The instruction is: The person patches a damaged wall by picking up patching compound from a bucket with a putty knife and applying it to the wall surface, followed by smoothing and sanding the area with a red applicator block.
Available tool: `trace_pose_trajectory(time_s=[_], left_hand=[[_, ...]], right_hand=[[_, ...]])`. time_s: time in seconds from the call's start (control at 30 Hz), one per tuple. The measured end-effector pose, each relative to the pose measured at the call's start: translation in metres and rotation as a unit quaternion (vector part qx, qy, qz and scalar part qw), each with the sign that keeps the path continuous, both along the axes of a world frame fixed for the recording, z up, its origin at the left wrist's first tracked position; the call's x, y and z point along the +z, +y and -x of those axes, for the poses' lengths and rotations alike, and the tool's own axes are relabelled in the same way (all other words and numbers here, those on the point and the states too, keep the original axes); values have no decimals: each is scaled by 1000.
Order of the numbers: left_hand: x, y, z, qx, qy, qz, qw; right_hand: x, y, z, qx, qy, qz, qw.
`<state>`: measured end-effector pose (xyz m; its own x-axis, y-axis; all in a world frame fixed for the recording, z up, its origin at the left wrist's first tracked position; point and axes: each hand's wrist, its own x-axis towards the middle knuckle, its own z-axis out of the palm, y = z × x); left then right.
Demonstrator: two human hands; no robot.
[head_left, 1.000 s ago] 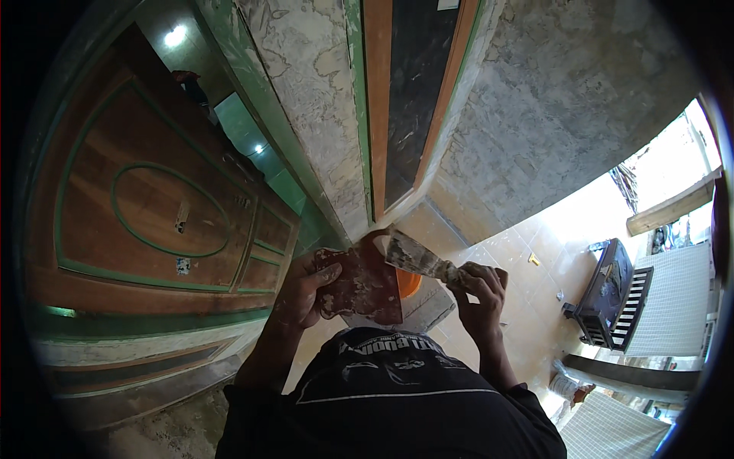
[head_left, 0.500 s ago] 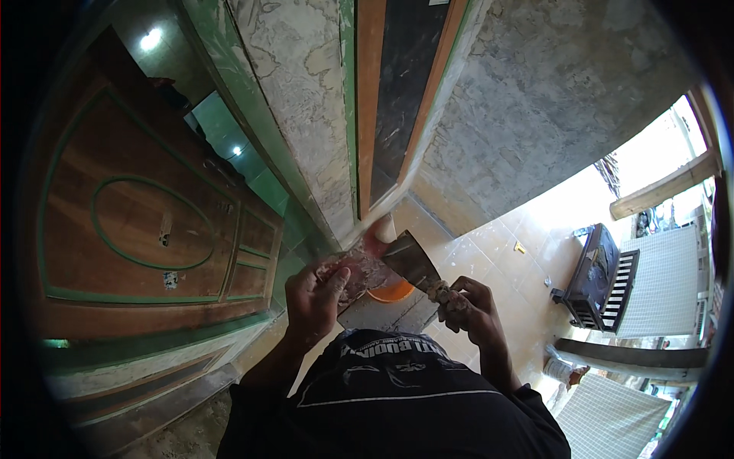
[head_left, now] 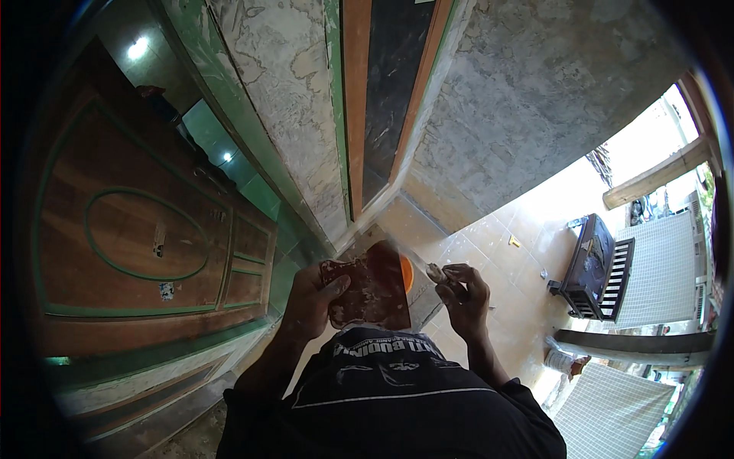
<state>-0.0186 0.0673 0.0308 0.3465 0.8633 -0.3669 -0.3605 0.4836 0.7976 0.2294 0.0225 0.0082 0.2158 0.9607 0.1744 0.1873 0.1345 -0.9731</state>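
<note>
My left hand (head_left: 310,302) grips the left edge of a flat reddish-brown plate (head_left: 376,287) smeared with pale putty, its thumb on top. The plate faces up in front of my chest. My right hand (head_left: 466,300) is closed round the handle of a putty knife (head_left: 434,272). Its blade is seen nearly edge-on and blurred, pointing to the upper left, close to the plate's far right corner; whether it touches is hard to tell. Behind the plate, an orange bucket (head_left: 407,274) shows only its right part.
Patchy plastered walls (head_left: 535,99) meet a wood-framed dark panel (head_left: 394,92) ahead. On the left stands a brown door (head_left: 145,229) with green trim. A dark wooden bench (head_left: 596,264) and a small yellow object (head_left: 514,241) are on the tiled floor (head_left: 501,298) at right.
The plate has turned its broad face up and come nearer my chest. The putty knife has rolled from showing its broad blade to nearly edge-on. The white lump by the plate's far end no longer shows.
</note>
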Motion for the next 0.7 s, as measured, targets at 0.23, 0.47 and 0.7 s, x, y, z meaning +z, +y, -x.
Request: trace_pose_trajectory(time_s=[0.23, 0.47, 0.7], left_hand=[[3, 15, 13, 13, -82, 18, 996], [6, 25, 11, 81, -60, -63, 993], [15, 22, 1, 89, 46, -158, 982]], right_hand=[[12, -7, -7, -44, -391, -109, 913], [11, -26, -7, -143, -87, 6, 986], [26, -29, -13, 112, 211, 239, 941]])
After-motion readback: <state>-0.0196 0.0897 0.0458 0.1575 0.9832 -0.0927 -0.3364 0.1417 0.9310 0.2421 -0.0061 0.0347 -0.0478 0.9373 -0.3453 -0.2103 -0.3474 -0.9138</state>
